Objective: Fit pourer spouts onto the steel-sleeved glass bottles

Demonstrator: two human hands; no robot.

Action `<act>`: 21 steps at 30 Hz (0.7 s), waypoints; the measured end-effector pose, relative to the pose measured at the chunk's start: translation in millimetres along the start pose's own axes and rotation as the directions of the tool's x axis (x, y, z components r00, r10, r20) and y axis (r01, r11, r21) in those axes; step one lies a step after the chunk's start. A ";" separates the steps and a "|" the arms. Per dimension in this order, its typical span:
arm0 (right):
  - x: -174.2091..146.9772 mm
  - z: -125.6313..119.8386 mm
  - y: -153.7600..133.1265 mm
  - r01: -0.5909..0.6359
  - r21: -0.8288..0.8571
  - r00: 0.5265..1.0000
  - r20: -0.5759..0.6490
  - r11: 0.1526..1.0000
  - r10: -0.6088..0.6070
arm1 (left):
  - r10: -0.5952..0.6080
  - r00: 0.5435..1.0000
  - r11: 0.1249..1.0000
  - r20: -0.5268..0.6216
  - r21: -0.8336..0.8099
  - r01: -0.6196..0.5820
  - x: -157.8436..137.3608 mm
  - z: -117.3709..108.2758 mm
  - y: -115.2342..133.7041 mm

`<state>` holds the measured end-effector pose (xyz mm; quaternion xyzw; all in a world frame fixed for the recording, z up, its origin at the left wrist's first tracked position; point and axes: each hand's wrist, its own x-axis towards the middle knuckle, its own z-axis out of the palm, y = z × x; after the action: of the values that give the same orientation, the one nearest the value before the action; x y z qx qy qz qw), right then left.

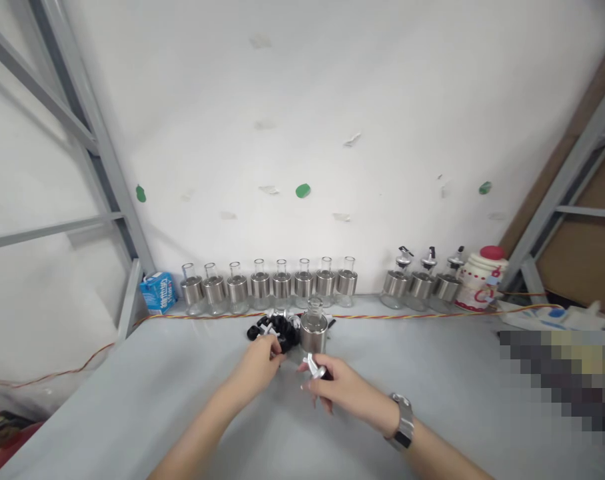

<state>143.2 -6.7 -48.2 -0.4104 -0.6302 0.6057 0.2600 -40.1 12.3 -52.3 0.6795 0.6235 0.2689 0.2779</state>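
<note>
My right hand [335,383] is closed around a silver and black bottle pourer [314,366], just in front of a glass bottle [313,332] with a metal sleeve. That bottle stands upright with no pourer on its neck. To its left lies a heap of black and silver pourer parts [282,331]. At the heap's front edge is my left hand [262,360], its thumb and fingers pinched together; whatever they hold, if anything, is too small to make out.
Several sleeved bottles without pourers [281,284] line the wall. Further right stand three bottles with pourers [421,283] and a white-and-red jar [481,280]. A blue carton [158,293] is at the left. A twisted wire [372,316] crosses the grey table [182,400].
</note>
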 end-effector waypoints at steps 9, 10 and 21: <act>0.0 0.5 -0.8 0.059 0.094 0.997 -0.047 0.994 -0.054 | 0.056 0.996 0.868 0.063 -0.497 -0.017 -7.5 -7.0 26.3; -0.7 0.4 -0.9 0.067 0.132 0.997 -0.054 0.989 -0.060 | 0.075 0.994 0.835 0.077 -0.550 -0.020 -8.5 -7.5 28.2; -7.2 -1.2 -11.3 0.243 0.156 0.970 -0.063 0.957 -0.236 | 0.098 0.990 0.703 0.101 -0.711 0.003 -11.1 -13.8 33.9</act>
<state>145.7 -11.2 -35.9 -0.3217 -0.6179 0.6100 0.3776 -27.1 -0.4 -18.7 0.5522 0.4347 0.4497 0.5512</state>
